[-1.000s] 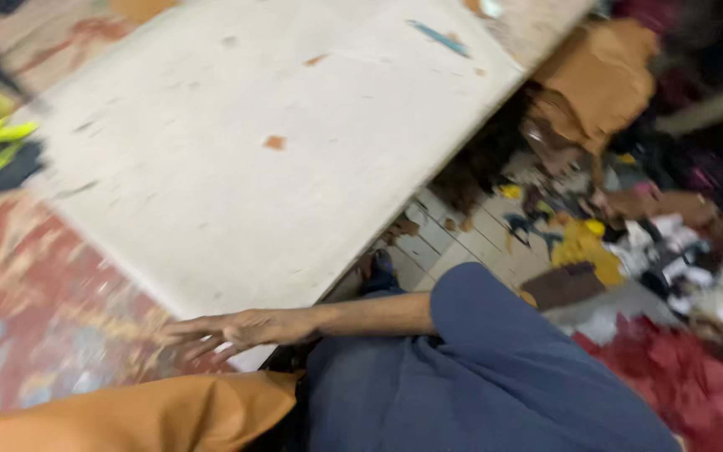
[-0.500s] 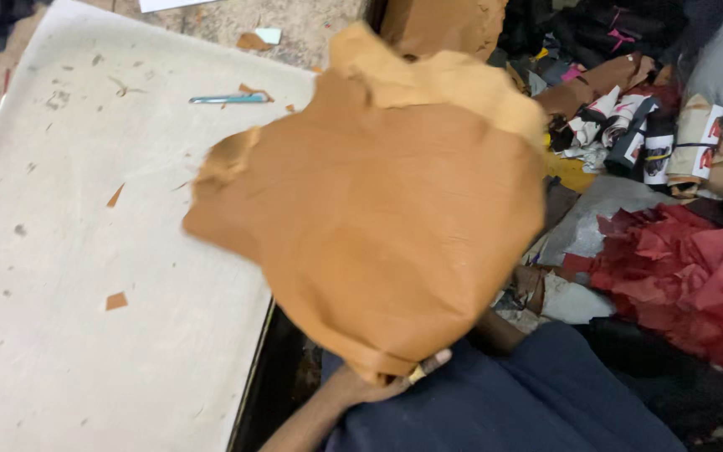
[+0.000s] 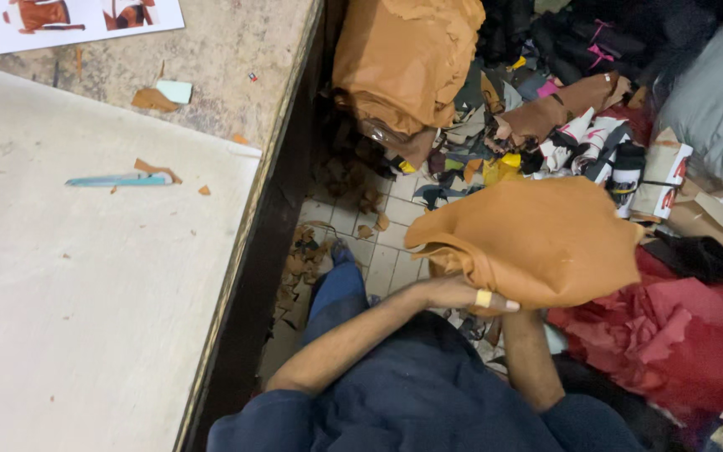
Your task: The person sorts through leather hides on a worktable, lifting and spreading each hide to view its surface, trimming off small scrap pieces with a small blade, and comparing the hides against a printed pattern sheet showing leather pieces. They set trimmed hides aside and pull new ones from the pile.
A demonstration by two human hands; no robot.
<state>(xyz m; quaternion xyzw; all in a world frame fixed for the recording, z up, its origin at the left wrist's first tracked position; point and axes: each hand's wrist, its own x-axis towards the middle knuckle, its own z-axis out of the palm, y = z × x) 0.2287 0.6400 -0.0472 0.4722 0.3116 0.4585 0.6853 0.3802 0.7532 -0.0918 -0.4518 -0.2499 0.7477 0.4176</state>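
- My left hand (image 3: 458, 295): low centre of the view, forearm coming in from seven o'clock. Fingers laid flat and close together over the lower edge of the tan leather piece (image 3: 546, 238), pressing it; a yellow band shows on one finger.
- My right hand: forearm rises from five o'clock and runs under the leather. The hand itself is hidden, so I cannot tell how far its fingers are open or what they grip.
- Tan leather piece: a broad, folded sheet, held above the floor just right of centre, at about two o'clock from my left hand.
- Second tan hide (image 3: 407, 59): heaped at twelve o'clock, well apart from the held piece, leaning by the table edge.
- Red material (image 3: 679, 326): crumpled on the floor at three to four o'clock, just beside the held leather.
- Mixed offcuts (image 3: 546, 125): dark, yellow, pink and brown scraps piled between the two tan pieces.
- Work table (image 3: 85, 276): pale top filling the nine o'clock side, dotted with small brown snippets.
- Light blue pen-like tool (image 3: 119, 179): lying flat on the table at ten o'clock.
- Tiled floor (image 3: 387, 243): visible between the table and the leather, with small scraps on it.
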